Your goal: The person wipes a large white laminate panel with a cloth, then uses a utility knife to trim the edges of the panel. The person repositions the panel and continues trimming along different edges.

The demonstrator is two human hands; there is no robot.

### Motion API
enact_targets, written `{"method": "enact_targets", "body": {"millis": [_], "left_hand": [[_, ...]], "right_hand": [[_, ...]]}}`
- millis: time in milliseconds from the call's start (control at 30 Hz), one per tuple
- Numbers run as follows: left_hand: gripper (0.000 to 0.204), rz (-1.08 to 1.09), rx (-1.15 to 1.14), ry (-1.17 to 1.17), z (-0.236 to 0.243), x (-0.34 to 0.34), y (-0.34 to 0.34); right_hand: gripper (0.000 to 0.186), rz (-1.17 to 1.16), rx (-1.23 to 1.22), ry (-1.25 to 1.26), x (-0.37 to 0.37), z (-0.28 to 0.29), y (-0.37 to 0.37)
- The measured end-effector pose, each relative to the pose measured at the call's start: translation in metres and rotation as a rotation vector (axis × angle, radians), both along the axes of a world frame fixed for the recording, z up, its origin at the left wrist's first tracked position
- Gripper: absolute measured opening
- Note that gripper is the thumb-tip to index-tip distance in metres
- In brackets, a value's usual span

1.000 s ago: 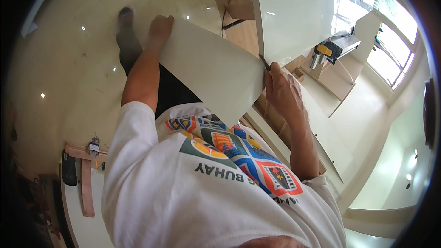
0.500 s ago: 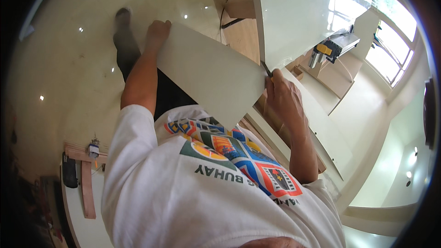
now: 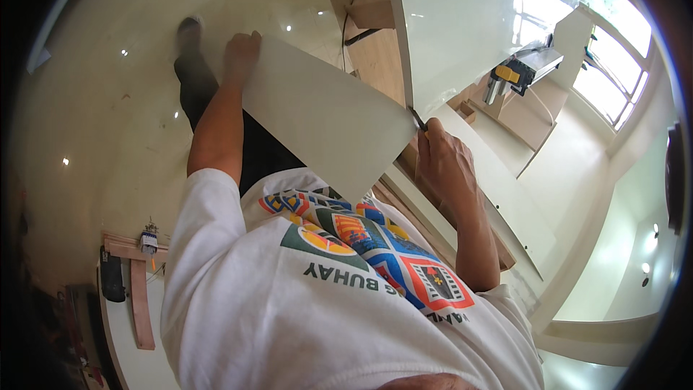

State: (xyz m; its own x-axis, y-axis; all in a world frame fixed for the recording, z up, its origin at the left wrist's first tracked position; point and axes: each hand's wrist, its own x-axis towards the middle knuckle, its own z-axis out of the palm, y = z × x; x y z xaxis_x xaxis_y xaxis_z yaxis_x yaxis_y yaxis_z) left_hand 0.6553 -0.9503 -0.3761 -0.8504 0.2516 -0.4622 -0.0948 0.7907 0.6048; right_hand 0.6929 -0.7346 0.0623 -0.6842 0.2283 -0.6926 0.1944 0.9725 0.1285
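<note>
A flat white panel [image 3: 328,112] slants across in front of my body. My left hand [image 3: 242,56] is closed on its far-left edge, slightly blurred. My right hand [image 3: 445,153] is closed round a slim hand tool with a dark blade [image 3: 416,117]; a hint of yellow-orange shows at its grip. The blade lies by the panel's right corner, and I cannot make out whether it is a knife or a file. Most of the handle is hidden in my fingers.
Right of the panel stands a large glossy white worktop [image 3: 462,36] with a wooden cabinet side [image 3: 382,65] below. A power tool with a yellow part [image 3: 523,71] sits at the right. Behind my left arm, a board [image 3: 141,303] lies on a white surface.
My left hand and the panel's far end have shifted slightly left. The tool's blade sits at a slightly different angle in my right hand, which stays by the panel's corner.
</note>
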Motion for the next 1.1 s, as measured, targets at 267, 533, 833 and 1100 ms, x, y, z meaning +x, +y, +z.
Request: {"method": "enact_targets", "body": {"millis": [267,533,833,1100], "left_hand": [[0.014,0.063,-0.033,-0.173,0.015,-0.004,-0.004],[0.02,0.028,-0.042,-0.058,0.011,0.007,-0.007],[0.056,0.361,0.036,-0.24,-0.02,0.018,-0.009],[0.055,0.301,0.059,-0.229,-0.011,0.02,-0.013]], "right_hand": [[0.018,0.039,-0.021,0.019,0.005,-0.008,0.005],[0.017,0.011,0.009,-0.016,0.01,-0.006,0.004],[0.019,-0.023,0.053,-0.085,0.001,-0.001,-0.003],[0.021,-0.017,-0.001,0.012,0.016,-0.015,0.002]]}}
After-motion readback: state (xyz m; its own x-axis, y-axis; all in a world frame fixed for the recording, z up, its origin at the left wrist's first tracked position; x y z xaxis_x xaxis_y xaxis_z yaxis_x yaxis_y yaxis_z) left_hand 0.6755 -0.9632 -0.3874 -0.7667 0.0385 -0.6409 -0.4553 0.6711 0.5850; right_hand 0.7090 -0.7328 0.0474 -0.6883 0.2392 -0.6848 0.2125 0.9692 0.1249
